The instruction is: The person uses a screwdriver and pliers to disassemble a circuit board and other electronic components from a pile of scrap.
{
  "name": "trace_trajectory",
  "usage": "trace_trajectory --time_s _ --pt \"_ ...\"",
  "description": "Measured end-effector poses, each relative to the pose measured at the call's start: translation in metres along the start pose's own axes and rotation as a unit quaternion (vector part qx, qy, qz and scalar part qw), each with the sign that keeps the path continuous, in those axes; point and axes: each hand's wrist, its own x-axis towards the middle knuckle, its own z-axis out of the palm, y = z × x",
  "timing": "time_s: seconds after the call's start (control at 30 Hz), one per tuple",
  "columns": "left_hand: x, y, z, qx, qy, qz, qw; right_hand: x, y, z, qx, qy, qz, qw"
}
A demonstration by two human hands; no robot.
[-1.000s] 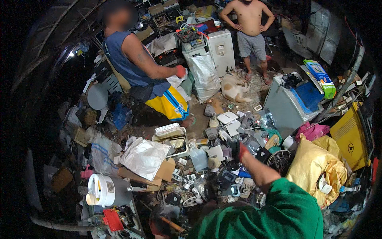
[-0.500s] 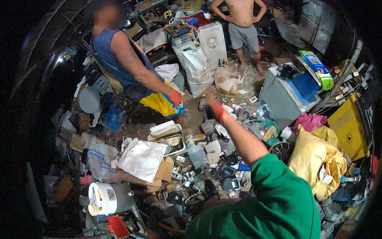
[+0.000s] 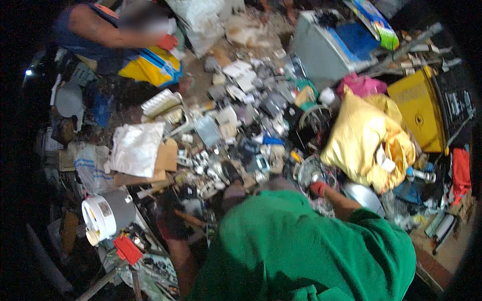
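My right hand (image 3: 317, 189), in a red glove, is low beside my green sleeve, next to a round, clear-looking item (image 3: 311, 173) in the scrap pile. Its fingers are too small and blurred to read. Down at the left, my left hand (image 3: 168, 223) is a dark reddish blur in shadow. A wooden handle (image 3: 189, 218) lies against or beside it; whether the hand grips it does not show. Ahead of both hands spreads a heap of mixed plastic and electronic scrap (image 3: 241, 120), with a blue piece (image 3: 272, 141) in it.
A cream-yellow sack (image 3: 351, 140) bulges at the right, before a yellow panel (image 3: 416, 110). To the left stand a white-and-grey bucket (image 3: 100, 215) and a white sheet (image 3: 135, 148) on cardboard. At far left a co-worker bends over a yellow-and-blue bag (image 3: 150, 67).
My right arm has come back from its forward reach to low on the right. The view has tipped downward. The co-worker now leans lower over the yellow-and-blue bag.
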Motion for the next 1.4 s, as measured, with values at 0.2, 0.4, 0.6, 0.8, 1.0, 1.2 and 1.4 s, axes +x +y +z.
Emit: trace_trajectory --time_s 0.2,0.4,0.6,0.8,1.0,1.2,1.4 --pt "-0.005 -0.016 0.116 0.149 -0.112 0.082 0.979 -0.052 -0.091 -0.174 0.531 0.242 0.131 0.802" --pt "-0.044 -0.032 0.233 0.422 -0.195 0.182 0.867 -0.104 -0.218 -0.262 0.439 0.294 -0.367 0.766" --pt "-0.069 -0.024 0.269 0.233 -0.206 0.106 0.944 -0.125 -0.242 -0.268 0.436 0.274 -0.238 0.823" --pt "-0.089 -0.03 0.24 0.273 -0.157 0.013 0.949 -0.158 -0.239 -0.278 0.461 0.259 -0.295 0.796" --pt "-0.107 -0.038 0.199 0.411 -0.206 0.146 0.876 -0.163 -0.26 -0.298 0.357 0.203 -0.284 0.866" --pt "-0.119 -0.072 0.149 -0.027 0.054 -0.019 0.998 -0.136 -0.272 -0.306 0.291 0.158 -0.421 0.845" --pt "-0.117 -0.053 0.083 -0.013 0.186 0.032 0.982 -0.02 -0.174 -0.266 0.485 0.2 -0.16 0.836"
